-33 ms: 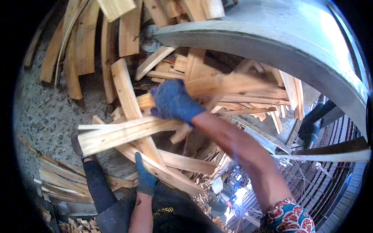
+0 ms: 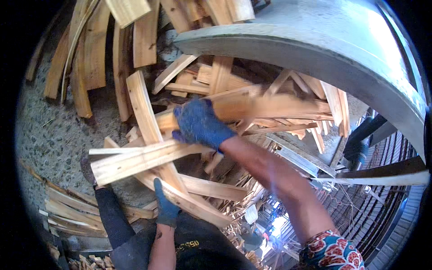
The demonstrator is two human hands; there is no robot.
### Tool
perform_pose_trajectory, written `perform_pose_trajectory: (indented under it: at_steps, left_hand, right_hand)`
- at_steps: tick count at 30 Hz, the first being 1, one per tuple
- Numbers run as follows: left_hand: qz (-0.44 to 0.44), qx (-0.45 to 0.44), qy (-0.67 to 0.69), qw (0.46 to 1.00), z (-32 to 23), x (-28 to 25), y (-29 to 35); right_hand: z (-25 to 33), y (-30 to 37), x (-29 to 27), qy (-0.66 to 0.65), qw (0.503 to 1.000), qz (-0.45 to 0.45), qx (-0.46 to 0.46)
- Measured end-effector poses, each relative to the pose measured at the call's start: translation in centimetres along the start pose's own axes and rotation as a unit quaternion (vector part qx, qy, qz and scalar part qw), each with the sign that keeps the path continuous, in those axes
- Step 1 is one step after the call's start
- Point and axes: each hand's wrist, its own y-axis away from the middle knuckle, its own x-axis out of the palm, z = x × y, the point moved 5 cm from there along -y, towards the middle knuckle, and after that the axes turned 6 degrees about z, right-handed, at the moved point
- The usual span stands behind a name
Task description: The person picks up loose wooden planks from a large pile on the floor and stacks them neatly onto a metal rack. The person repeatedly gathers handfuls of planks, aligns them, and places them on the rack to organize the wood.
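Observation:
My right hand (image 2: 201, 120), in a blue work glove, is closed over a wooden plank (image 2: 243, 104) that reaches to the right; its far end is smeared by motion. Another pale plank (image 2: 123, 164) runs out to the left, below that hand. Lower down, my left hand (image 2: 166, 207) wears a dark teal glove and is closed at the edge of a slanting board (image 2: 193, 204); part of its fingers is hidden behind the wood. An upright plank (image 2: 145, 105) crosses behind these boards.
A heap of wood offcuts (image 2: 211, 76) lies under a curved grey metal edge (image 2: 270, 38). Long boards (image 2: 96, 58) lie on the rough floor (image 2: 45, 130) at far left, with more slats (image 2: 74, 209) at near left. Dark metal bars (image 2: 369, 166) stand at right.
My right hand and the plank in it have moved slightly nearer to me. My left hand stays at the slanting board, and the view has shifted a little.

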Motion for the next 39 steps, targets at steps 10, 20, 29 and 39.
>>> perform_pose_trajectory:
  at_steps: [10, 20, 29, 39]
  left_hand:
    - [0.001, 0.032, -0.11, 0.993, 0.6, -3.0, -1.5]
    - [-0.03, 0.052, -0.165, 0.985, -0.3, -5.3, -3.2]
    - [-0.033, 0.042, -0.111, 0.992, -2.0, -6.3, -4.5]
    - [-0.03, 0.067, -0.09, 0.993, -1.5, -8.2, -5.2]
  right_hand:
    - [1.8, 13.0, 9.6, -0.356, 0.909, -0.214, -0.017]
    - [-2.2, 21.3, 16.5, -0.633, 0.698, -0.218, 0.254]
    - [-10.6, 13.9, 23.1, -0.298, 0.835, -0.343, 0.31]
    - [-9.9, 12.5, 15.8, -0.131, 0.98, -0.124, 0.083]
